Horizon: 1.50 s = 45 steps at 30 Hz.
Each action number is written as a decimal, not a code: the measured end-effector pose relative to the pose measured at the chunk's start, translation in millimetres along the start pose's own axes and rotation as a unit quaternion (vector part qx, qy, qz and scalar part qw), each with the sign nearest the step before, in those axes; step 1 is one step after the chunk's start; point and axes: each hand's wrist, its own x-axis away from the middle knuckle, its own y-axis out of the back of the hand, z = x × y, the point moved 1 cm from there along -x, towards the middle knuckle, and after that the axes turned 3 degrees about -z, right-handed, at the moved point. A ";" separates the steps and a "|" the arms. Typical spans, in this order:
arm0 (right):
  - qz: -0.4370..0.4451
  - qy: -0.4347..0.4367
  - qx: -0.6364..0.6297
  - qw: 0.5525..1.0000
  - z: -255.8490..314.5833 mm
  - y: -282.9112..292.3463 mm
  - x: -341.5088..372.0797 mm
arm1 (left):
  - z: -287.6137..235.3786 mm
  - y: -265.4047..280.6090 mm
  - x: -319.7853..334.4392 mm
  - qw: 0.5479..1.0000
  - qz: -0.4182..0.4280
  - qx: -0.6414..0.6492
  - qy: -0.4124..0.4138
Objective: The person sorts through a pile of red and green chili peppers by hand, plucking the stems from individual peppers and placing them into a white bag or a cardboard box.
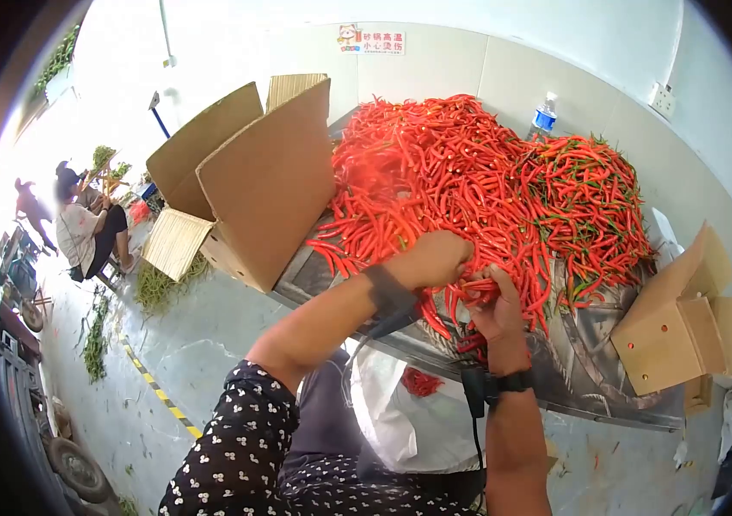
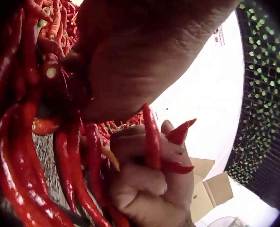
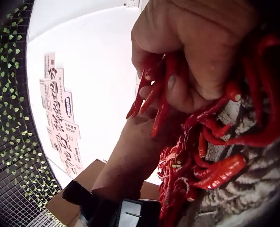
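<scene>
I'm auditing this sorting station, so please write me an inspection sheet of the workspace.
Surface: grey table, largely covered.
Job's things: red chillies heaped; the heap on the right shows more green.
Clutter: cardboard box at left, another at right; bottle behind the heaps.
Hands: right hand grips chillies; left hand is close by, its grip hidden.
Cables: black cord hangs at the right wrist.
Surroundings: seated person; greenery on the floor.
</scene>
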 end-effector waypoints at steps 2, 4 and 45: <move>-0.008 0.008 -0.005 1.000 -1.2 3.7 -1.9 | 3.9 8.1 0.0 0.995 -0.037 0.086 0.039; 0.011 0.017 0.002 1.000 -2.3 6.2 -4.8 | 1.4 20.6 1.4 0.980 -0.070 0.172 0.074; 0.036 0.047 0.020 0.998 -4.9 17.9 -12.7 | -6.9 53.6 26.8 0.986 -0.051 0.156 -0.040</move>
